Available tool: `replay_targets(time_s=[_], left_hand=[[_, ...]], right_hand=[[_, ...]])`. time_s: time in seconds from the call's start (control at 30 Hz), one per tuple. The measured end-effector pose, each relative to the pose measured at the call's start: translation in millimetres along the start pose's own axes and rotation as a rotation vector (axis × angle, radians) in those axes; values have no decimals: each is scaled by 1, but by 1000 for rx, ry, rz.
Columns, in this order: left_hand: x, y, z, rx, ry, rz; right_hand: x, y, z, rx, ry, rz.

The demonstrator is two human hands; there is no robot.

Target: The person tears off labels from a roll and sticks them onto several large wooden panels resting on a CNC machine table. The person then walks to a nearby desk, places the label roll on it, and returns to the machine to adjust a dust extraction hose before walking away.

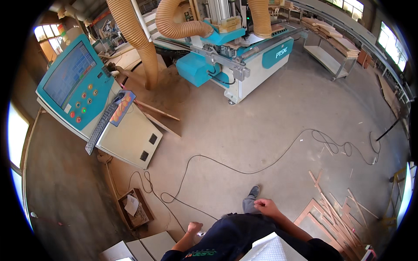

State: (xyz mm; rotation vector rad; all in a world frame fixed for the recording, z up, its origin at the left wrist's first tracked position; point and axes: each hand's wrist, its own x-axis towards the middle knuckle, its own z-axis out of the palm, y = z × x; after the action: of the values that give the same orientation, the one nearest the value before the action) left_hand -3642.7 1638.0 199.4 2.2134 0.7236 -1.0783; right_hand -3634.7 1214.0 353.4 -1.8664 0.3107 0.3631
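My left hand [195, 227] is low at my left side, its fingers curled in. A small whitish object [201, 233] shows right beside it; I cannot make out what it is or whether the hand holds it. In front of my right thigh hangs my right hand [266, 206], fingers loosely closed, with nothing visible in it. One dark shoe [254, 191] is forward on the concrete floor. A long dark cable [248, 173] snakes across the floor ahead of my feet.
A control console [72, 82] with screen, buttons and keyboard [103, 124] stands left. Ahead is a teal-and-white woodworking machine [261, 69] with tan hoses [183, 26]. Wood strips [331, 213] lie at right, a scrap box [135, 209] at lower left, a board-laden cart [333, 58] far right.
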Motion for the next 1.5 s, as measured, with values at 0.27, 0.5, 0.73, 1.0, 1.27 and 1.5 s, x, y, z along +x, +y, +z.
replay_targets(time_s=[0.27,0.5,0.73,1.0,1.27,1.5], left_hand=[[27,210,-17,1,72,78],[49,413,-21,91,71,411],[168,530,-7,528,-11,404],[229,773,-1,610,-126,556],[232,1004,7,428,-101,754],[267,1067,50,617,-158,663]], right_hand=[[128,-16,-141,13,153,-166],[196,-14,-279,198,438,-153],[239,5,-320,284,515,154],[325,-55,-401,211,552,268],[412,-56,-501,319,714,289],[508,-16,-577,406,593,338]])
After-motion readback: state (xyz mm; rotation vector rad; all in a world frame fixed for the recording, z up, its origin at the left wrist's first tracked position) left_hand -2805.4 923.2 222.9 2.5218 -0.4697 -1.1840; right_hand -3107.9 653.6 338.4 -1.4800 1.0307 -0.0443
